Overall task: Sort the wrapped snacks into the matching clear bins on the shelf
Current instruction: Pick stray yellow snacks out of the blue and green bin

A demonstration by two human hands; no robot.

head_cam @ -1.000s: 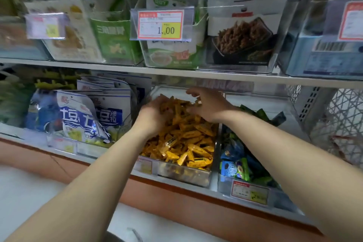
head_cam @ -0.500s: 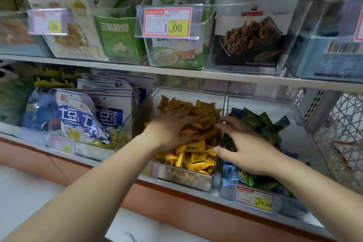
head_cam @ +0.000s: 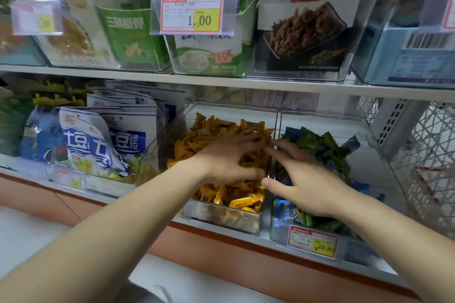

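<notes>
Left hand [head_cam: 226, 160] lies flat, fingers spread, on yellow wrapped snacks [head_cam: 236, 200] in the middle clear bin [head_cam: 221, 216], right hand [head_cam: 310, 182] open over green snacks [head_cam: 320, 145] just right; they seem light, slippery, best pinched by a wrapper end.

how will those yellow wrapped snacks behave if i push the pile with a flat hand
Probably shifty: the yellow snacks lie in a jumbled heap of small separate pieces, so they would likely slide over each other rather than move together. The wrappers look glossy, so likely slippery. Each looks small, so probably light; the bin walls should contain them.
</notes>
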